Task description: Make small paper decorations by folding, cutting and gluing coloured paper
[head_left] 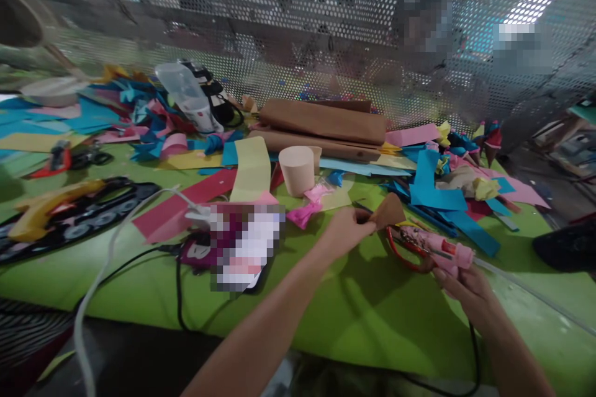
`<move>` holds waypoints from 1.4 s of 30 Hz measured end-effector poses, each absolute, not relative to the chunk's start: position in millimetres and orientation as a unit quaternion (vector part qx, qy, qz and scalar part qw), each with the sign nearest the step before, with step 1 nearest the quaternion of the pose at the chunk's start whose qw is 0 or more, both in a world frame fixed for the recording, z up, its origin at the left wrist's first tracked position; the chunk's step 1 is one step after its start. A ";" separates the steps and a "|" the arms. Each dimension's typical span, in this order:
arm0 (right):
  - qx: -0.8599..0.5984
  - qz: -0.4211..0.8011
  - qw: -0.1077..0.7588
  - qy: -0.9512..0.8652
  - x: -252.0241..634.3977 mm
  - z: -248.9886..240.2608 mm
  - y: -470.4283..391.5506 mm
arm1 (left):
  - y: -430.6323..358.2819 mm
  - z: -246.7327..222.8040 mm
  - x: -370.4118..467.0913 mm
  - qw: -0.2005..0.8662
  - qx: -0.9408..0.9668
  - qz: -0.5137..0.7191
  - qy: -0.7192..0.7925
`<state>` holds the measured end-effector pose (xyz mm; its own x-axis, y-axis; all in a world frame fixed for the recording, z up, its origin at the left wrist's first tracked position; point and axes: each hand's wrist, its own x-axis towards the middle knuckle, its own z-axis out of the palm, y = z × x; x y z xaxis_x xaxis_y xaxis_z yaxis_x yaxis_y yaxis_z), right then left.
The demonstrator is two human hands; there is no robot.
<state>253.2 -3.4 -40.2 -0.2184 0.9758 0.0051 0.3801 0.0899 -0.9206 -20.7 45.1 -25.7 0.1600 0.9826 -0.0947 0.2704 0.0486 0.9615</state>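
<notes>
My left hand (347,231) pinches a small brown paper cone (390,211) over the green table. In my right hand (465,285) is a pink glue gun (437,247), its nozzle pointing left toward the cone. Red-handled scissors (404,254) lie just below the cone, beside the glue gun. A pink bow-shaped paper piece (305,216) rests left of my left hand, and a pale paper cup (297,170) stands behind it.
A phone (254,248) and a purple box with cables lie on the green table (186,298). Brown paper rolls (321,124) sit at the back. Colored paper (437,180) is scattered right and left. A yellow glue gun (51,201) lies far left.
</notes>
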 end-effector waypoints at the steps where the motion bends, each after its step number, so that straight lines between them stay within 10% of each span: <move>1: -0.522 0.430 0.342 -0.653 254.1 -40.5 -3.0 | 45.4 -26.1 -20.7 0.488 0.584 0.364 0.537; 42: -0.554 0.423 0.350 -0.626 253.8 -39.6 -6.2 | 48.3 -28.0 -20.4 0.513 0.553 0.380 0.535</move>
